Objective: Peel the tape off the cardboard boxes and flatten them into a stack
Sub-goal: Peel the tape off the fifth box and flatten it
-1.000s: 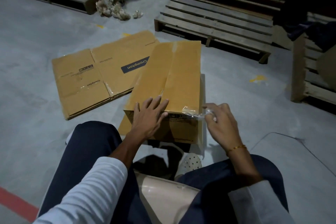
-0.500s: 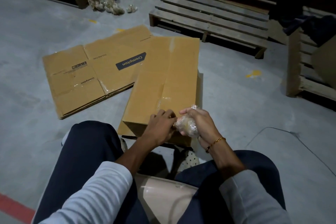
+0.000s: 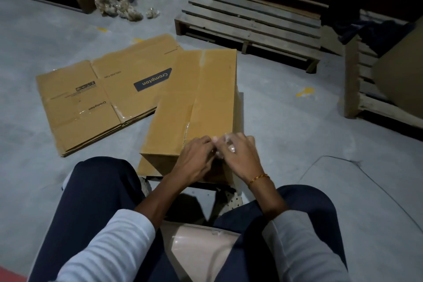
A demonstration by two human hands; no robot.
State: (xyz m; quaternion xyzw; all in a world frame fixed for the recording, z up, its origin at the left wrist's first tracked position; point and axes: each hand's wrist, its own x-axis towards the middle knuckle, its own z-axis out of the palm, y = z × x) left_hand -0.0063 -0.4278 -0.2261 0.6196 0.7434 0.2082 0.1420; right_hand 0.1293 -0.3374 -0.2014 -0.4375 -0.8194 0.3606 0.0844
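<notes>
At the centre of the frame, just above a seated person's knees, we see two bare hands meeting over the near edge of a standing cardboard box (image 3: 201,98). The right hand (image 3: 238,155) has its grip clamped on a crumpled wad of clear tape (image 3: 229,146), which shines between the fingers. The left hand (image 3: 194,158) sits just beside it, fingertips curled and touching the same wad; we read them as pinching it, though how firmly is hard to tell.

The box rests on the grey floor (image 3: 297,144) in front of the person, its top flaps closed and a seam running up the middle. A short strip of tape glints near that seam. To the box's left, in the middle left of the frame, lies a stack of flattened boxes (image 3: 96,107), its edge tucked close against the standing box.

We judge the step in hand to be balling up tape already peeled off this box. The next move likely calls for dropping the wad aside, then freeing any remaining tape, so the box can collapse onto the stack.

In the upper part of the frame we see wooden pallets (image 3: 251,18) and a heap of discarded tape (image 3: 119,4).
</notes>
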